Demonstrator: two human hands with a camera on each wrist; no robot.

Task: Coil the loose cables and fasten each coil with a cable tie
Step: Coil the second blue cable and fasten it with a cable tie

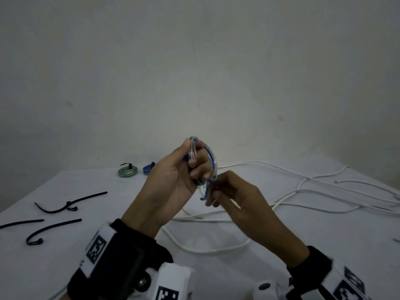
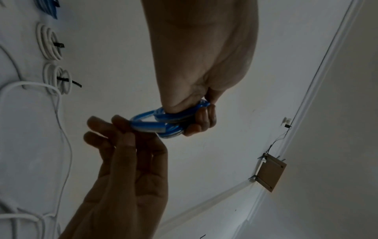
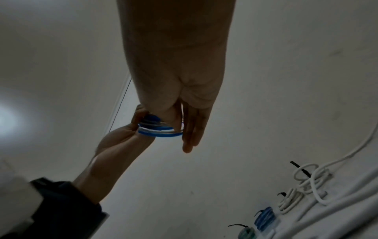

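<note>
Fingers (image 1: 195, 167) of left hand (image 1: 173, 180) curled round glossy blue oval coil (image 1: 211, 161), right hand (image 1: 238, 198) pinching its tail.

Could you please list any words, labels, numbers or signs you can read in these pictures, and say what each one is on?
No readable words, brands or numbers appear in any view.
Square black-and-white coded markers, patterns rather than text, stand on the left wrist band, on the white block below it, and on the right wrist band; the last is blurred.
The blue cable coil, the loose cable ties and the white cables carry no visible print.
</note>
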